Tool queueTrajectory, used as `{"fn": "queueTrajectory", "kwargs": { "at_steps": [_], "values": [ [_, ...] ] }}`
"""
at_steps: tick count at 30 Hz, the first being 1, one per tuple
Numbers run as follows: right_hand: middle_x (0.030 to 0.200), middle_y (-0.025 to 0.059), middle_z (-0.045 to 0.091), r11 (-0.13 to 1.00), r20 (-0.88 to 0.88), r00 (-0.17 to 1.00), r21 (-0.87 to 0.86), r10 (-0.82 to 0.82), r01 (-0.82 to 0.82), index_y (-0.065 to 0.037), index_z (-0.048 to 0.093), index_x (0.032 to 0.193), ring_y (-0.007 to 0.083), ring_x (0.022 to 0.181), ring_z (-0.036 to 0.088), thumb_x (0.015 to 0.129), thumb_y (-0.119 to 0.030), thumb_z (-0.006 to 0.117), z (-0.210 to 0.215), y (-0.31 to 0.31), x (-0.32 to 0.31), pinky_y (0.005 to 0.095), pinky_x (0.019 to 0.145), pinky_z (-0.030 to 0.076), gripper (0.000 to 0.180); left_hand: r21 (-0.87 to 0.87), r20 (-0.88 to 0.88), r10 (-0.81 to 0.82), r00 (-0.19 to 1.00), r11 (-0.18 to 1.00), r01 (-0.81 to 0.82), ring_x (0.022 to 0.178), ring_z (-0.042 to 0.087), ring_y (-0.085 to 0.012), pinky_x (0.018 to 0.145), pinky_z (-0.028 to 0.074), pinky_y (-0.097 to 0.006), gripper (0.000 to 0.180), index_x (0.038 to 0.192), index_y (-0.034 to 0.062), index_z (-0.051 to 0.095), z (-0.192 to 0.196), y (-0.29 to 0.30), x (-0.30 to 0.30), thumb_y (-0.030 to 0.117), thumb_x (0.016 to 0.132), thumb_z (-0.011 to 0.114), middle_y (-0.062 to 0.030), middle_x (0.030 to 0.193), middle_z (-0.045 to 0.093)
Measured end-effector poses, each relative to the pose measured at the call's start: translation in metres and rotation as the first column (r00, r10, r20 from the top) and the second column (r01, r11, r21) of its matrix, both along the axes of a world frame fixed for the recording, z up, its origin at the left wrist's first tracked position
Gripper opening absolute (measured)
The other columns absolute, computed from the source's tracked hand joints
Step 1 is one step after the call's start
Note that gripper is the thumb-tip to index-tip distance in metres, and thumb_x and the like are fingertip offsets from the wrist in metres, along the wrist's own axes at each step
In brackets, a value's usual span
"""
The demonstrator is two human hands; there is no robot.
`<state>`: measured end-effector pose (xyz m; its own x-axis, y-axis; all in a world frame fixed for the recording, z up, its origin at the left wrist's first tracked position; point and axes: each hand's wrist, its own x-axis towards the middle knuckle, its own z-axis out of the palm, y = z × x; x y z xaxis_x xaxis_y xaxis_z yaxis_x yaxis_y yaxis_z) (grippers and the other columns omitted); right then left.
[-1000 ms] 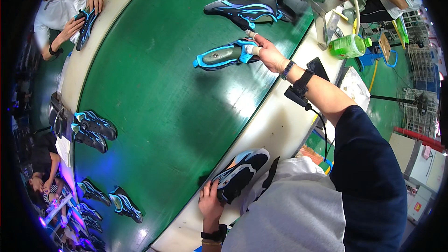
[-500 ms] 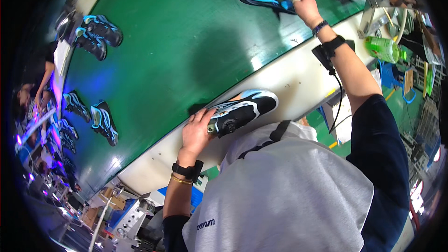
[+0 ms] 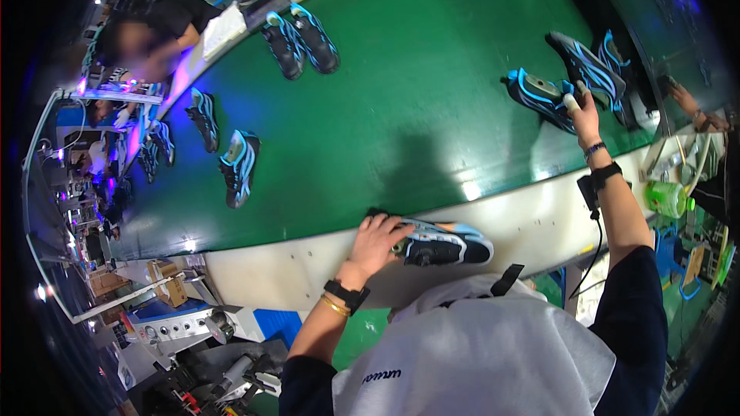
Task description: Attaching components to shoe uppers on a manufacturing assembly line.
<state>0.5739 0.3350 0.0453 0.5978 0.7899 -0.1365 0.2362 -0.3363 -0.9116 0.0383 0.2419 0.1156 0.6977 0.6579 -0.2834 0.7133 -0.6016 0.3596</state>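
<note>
My left hand (image 3: pixel 375 246) wraps its fingers over the heel end of a black sports shoe (image 3: pixel 443 248) with white, orange and light-blue side stripes. This shoe lies on the pale ledge (image 3: pixel 308 262) with its toe to the right and a round dial on it. Stretched far to the right, my right hand (image 3: pixel 583 117) has thumb and fingers closed at one end of a black shoe (image 3: pixel 536 91) with bright blue trim. A grey-green form shows in that shoe's opening. Right beside it lies another blue-trimmed shoe (image 3: pixel 590 69), close to my fingertips.
A wide green belt (image 3: pixel 385 92) runs beyond the ledge. Across it, a pair of shoes (image 3: pixel 308 42) and single shoes (image 3: pixel 240 168) stand at the left. Another person's arm (image 3: pixel 173 45) shows at the far left. A green bottle (image 3: pixel 667 199) stands at the right.
The view has turned, shifting the belt and shoes in the picture. My right hand has lowered the blue-trimmed shoe toward the shoes beside it. My left hand stays on its shoe.
</note>
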Motion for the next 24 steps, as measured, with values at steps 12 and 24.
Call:
{"fn": "queueTrajectory", "kwargs": {
  "at_steps": [12, 24],
  "values": [
    [0.146, 0.022, 0.039, 0.379, 0.044, 0.377, -0.12, 0.925, -0.918, -0.006, 0.033, 0.146, 0.0387, 0.136, 0.035, 0.073, -0.038, 0.08, 0.043, -0.074, -0.178, 0.0435, 0.113, 0.028, 0.093, 0.003, 0.045, -0.088, 0.995, 0.996, 0.088, 0.131, 0.041, -0.0268, 0.114, 0.022, -0.055, 0.072, 0.131, 0.0317, 0.056, 0.0, 0.036, -0.01, 0.017, 0.064, 0.081, 0.0012, 0.135, 0.051],
    [0.132, 0.0206, 0.05, 0.343, -0.099, 0.358, -0.14, 0.929, -0.929, -0.005, 0.047, 0.132, 0.0381, 0.118, 0.051, 0.06, -0.024, 0.086, 0.032, -0.132, -0.3, 0.0424, 0.101, 0.042, 0.084, 0.29, 0.37, 0.849, 0.377, 0.28, -0.915, 0.122, 0.044, -0.0408, 0.104, 0.038, -0.046, 0.076, 0.129, -0.0007, 0.047, -0.1, 0.157, -0.296, 0.031, 0.069, 0.082, -0.0236, 0.128, 0.048]
  ]
}}
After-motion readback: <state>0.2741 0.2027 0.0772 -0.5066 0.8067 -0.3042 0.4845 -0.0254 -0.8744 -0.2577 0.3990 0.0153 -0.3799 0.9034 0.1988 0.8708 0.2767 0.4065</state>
